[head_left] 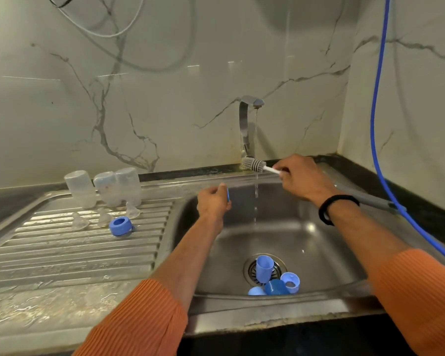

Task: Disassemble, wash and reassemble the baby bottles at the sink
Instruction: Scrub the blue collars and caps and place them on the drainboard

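1. On the ribbed drainboard [62,247] to your left, at about ten o'clock from the basin, three clear bottle bodies [106,187] stand upside down in a row, close together.
2. Just in front of them lie three clear teats [103,218], and beside these, toward the basin, a blue screw ring [120,226] rests on the ribs.
3. Your left hand [212,202] hovers over the basin's left edge with its fingers curled, pinching a small blue part [228,195]; only the edge of that part shows, so you cannot tell which piece it is.
4. In the steel sink [319,253], at six o'clock by the drain, sit four blue pieces: an upright cap [264,268], a ring [290,281], a darker cap [275,287] and a pale one [256,291], all touching or nearly so.
5. At twelve o'clock the tap [247,119] runs a thin stream of water [256,191] into the basin.
6. Your right hand [301,177], at one o'clock, grips the white handle of a bottle brush [253,164], fingers wrapped around it; the bristle head points left and sits in the stream. A black band circles that wrist.
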A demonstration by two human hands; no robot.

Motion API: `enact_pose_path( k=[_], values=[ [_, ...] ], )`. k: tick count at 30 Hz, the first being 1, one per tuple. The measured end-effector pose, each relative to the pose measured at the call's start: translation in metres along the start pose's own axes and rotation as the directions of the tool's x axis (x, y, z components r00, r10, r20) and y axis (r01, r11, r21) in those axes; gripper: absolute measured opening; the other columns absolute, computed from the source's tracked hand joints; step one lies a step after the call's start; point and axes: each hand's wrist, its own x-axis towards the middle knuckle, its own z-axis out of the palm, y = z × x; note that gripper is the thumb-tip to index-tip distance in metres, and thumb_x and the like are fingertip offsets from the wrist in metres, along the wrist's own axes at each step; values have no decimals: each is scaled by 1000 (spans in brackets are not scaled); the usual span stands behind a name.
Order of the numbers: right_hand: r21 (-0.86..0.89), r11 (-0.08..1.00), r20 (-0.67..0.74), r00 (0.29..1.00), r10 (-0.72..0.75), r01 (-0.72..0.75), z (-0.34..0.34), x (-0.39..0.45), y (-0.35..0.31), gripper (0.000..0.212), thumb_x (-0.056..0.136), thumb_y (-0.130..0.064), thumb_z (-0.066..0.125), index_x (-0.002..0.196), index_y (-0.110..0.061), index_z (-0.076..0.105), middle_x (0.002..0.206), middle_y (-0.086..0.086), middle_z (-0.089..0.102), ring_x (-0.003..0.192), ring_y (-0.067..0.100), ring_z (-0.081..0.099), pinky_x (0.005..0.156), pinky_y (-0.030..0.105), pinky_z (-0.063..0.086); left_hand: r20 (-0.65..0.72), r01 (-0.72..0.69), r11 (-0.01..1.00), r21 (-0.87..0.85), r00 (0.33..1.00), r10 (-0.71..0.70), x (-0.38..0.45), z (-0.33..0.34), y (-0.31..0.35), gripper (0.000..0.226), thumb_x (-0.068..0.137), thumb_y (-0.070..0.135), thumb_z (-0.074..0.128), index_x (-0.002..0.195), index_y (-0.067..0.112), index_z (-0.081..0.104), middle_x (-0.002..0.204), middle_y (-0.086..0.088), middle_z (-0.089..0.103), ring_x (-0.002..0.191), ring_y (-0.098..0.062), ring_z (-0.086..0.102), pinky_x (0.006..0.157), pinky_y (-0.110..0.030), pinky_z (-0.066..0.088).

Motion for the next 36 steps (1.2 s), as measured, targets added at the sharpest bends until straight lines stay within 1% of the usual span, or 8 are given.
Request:
enact_pose_path(
  k=[3, 6, 10, 15, 22, 26, 30, 36],
  values=[
    [21, 1000, 70, 997, -24, 23, -3, -7, -1, 28, 100, -12, 59, 121, -21, 75, 76, -5, 65, 60, 12, 56, 50, 18, 38, 208, 355, 850, -390, 933, -295, 1, -7, 7, 33, 105, 23, 58, 130, 1, 58, 116, -22, 65, 98, -30, 69, 93, -38, 59],
    [67, 995, 133, 988, -78, 70, -1, -13, -2, 25, 100, -19, 61, 117, -27, 77, 78, -8, 69, 61, 10, 58, 47, 15, 40, 296, 432, 779, -455, 898, -325, 8, -13, 11, 30, 106, 19, 56, 127, -2, 60, 100, -21, 68, 84, -28, 68, 78, -35, 60],
    [37, 997, 267, 960, -82, 75, 16, -12, -8, 27, 99, -14, 58, 115, -23, 79, 74, -3, 69, 59, 11, 53, 46, 16, 37, 319, 430, 773, -466, 897, -306, 15, -14, 9, 30, 103, 18, 62, 126, -1, 61, 109, -22, 70, 93, -29, 70, 69, -36, 61],
    [28, 999, 207, 978, -39, 34, 24, -6, -8, 28, 100, -13, 56, 116, -19, 78, 68, -3, 65, 55, 11, 51, 42, 15, 33, 384, 444, 781, -440, 879, -283, 13, -5, 4, 34, 102, 20, 63, 125, -4, 61, 118, -26, 68, 106, -34, 71, 79, -41, 63],
    [39, 999, 243, 969, -31, 22, 26, -5, -9, 29, 92, -10, 59, 105, -22, 82, 66, -5, 69, 54, 11, 54, 42, 20, 38, 376, 426, 796, -431, 886, -271, 19, -2, 0, 26, 101, 17, 61, 119, -3, 64, 105, -24, 71, 89, -31, 75, 76, -39, 64],
    [60, 998, 217, 976, -16, 3, 26, -7, -13, 36, 92, -11, 65, 122, -29, 75, 72, -2, 70, 64, 19, 67, 57, 37, 57, 408, 432, 790, -435, 877, -254, 12, 2, 0, 26, 101, 16, 62, 118, -3, 65, 108, -28, 70, 84, -34, 77, 71, -40, 66],
    [90, 993, 228, 969, -99, 80, 26, -6, -9, 33, 98, -16, 64, 126, -29, 74, 77, -1, 74, 76, 22, 71, 70, 43, 59, 409, 417, 791, -448, 882, -234, 10, 3, 1, 31, 102, 17, 61, 123, -5, 63, 112, -30, 69, 81, -35, 78, 65, -41, 65],
    [101, 986, 365, 917, -159, 130, 11, -5, 4, 28, 100, -22, 67, 126, -31, 73, 76, -8, 75, 68, 4, 64, 62, 22, 45, 404, 373, 867, -329, 886, -228, 8, 1, -3, 33, 105, 21, 56, 126, -4, 61, 115, -26, 67, 101, -33, 72, 79, -40, 65]
  ],
)
